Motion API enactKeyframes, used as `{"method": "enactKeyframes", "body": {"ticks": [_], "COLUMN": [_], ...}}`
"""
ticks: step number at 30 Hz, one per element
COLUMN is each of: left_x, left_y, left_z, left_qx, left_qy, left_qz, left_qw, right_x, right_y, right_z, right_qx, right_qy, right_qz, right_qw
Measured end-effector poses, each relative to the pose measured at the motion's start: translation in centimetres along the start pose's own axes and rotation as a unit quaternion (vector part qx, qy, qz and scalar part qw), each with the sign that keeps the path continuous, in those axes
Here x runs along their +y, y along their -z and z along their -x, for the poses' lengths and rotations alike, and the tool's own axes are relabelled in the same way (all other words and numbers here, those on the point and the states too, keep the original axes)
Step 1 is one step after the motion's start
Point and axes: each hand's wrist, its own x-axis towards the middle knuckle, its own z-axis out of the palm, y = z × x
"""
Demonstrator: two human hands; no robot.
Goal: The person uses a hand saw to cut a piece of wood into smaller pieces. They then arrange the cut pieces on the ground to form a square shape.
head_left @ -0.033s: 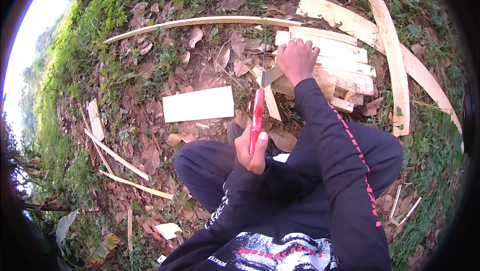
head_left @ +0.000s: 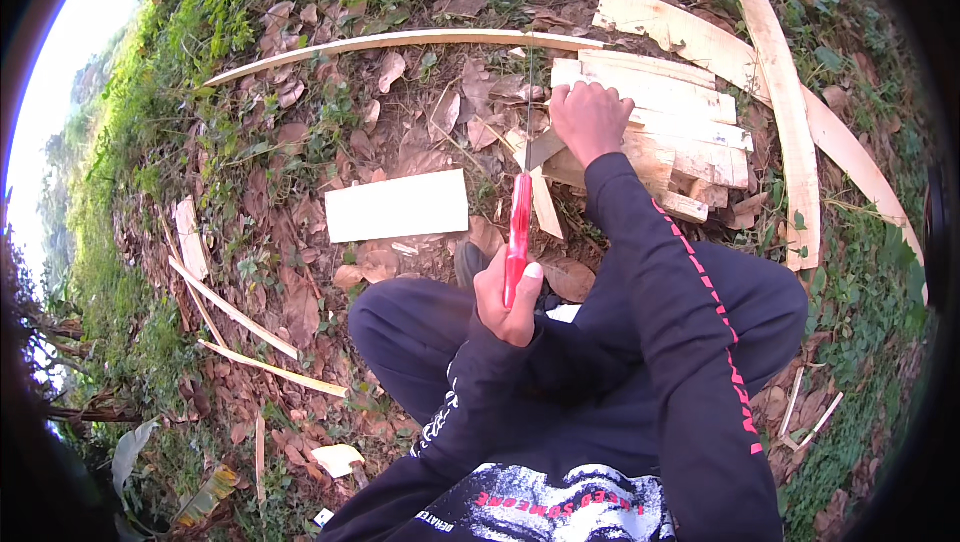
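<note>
My left hand (head_left: 508, 300) is closed around the red handle of a knife (head_left: 518, 227). Its thin blade points away from me, toward a narrow pale wood piece (head_left: 545, 204) on the leaf-covered ground. My right hand (head_left: 590, 120) reaches forward and presses on the near left end of a stack of pale split wooden slats (head_left: 690, 137). I am crouched, with my dark-trousered knees below both hands.
A flat white rectangular board (head_left: 397, 205) lies left of the knife. A long curved strip (head_left: 400, 42) runs across the far ground. Long planks (head_left: 790, 122) lie to the right. Thin slivers (head_left: 240, 317) lie at the left, on dry leaves and grass.
</note>
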Motion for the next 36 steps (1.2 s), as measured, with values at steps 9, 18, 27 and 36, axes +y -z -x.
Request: {"method": "enactKeyframes", "body": {"ticks": [9, 18, 27, 36], "left_x": [1.7, 1.0, 2.2, 2.1], "left_y": [1.2, 1.0, 5.4, 1.4], "left_z": [4.6, 3.2, 6.3, 0.8], "left_qx": [-0.072, -0.026, -0.064, 0.018], "left_qy": [0.129, 0.158, 0.266, 0.259], "left_qz": [0.112, 0.149, 0.124, 0.167], "left_qw": [0.983, 0.976, 0.954, 0.951], "right_x": [0.1, 0.7, 0.6, 0.9], "right_y": [-2.3, -3.7, -3.2, -3.5], "right_z": [-0.7, 0.1, 0.0, -0.2], "right_qx": [0.039, 0.102, 0.077, 0.069], "right_qy": [0.006, 0.058, 0.04, 0.031], "right_qz": [0.046, 0.028, 0.04, 0.031], "right_qw": [0.998, 0.993, 0.995, 0.997]}}
